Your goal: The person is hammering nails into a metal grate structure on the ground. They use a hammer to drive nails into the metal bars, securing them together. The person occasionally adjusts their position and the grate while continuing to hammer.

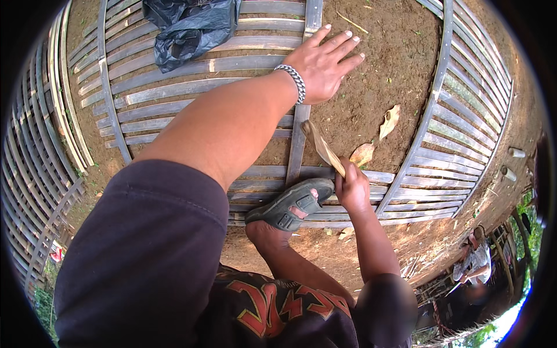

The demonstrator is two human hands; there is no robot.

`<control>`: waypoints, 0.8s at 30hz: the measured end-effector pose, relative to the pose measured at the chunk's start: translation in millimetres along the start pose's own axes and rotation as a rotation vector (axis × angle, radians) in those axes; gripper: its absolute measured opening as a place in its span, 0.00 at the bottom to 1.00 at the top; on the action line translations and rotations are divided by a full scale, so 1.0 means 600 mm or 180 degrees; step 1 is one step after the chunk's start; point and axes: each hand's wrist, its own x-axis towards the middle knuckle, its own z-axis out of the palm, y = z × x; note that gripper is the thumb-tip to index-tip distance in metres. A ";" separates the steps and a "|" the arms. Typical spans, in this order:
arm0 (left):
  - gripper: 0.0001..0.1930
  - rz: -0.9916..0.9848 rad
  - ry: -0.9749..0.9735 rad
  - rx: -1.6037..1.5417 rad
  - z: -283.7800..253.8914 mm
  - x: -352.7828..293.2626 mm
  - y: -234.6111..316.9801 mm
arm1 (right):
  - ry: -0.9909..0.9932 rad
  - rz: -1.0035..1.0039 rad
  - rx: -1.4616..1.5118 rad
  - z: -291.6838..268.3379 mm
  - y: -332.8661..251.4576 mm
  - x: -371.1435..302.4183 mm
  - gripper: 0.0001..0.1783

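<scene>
My left hand (322,65) is spread open, palm down, over the bare soil beside an upright bamboo strip (296,145) of the slatted frame. A chain bracelet (296,81) circles that wrist. My right hand (353,188) is closed around the lower end of a long, tan, folded dry leaf (322,148). Its darker tip points up and left, towards the bamboo strip. Two more dry leaves, a curled one (362,155) and a yellowish one (390,122), lie on the soil close to my right hand. My sandalled foot (296,204) rests on the lower slats.
Bamboo slats (191,90) stretch over the soil at left, with another slatted section (458,151) at right. A crumpled black plastic bag (191,37) lies at the upper left. Two short pale cylinders (508,173) are on the ground at far right. Another person (476,261) is at lower right.
</scene>
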 end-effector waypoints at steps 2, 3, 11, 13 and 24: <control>0.31 0.0003 0.0052 -0.0074 0.007 -0.002 0.001 | 0.0199 0.0004 0.0138 0.003 -0.004 -0.006 0.22; 0.31 -0.0016 0.0040 -0.0109 0.005 -0.006 0.011 | 0.0224 -0.0083 0.0127 -0.010 -0.011 -0.023 0.22; 0.30 -0.0011 0.0102 -0.0193 0.005 -0.002 0.014 | -0.0065 0.0015 0.0182 -0.031 -0.009 -0.014 0.22; 0.30 -0.0029 0.0151 -0.0081 0.003 0.001 0.003 | 0.0226 -0.0041 0.0493 -0.020 0.000 -0.008 0.23; 0.29 0.0068 0.0160 -0.0073 0.006 0.005 -0.005 | 0.0223 0.2241 0.3400 -0.033 -0.110 0.071 0.21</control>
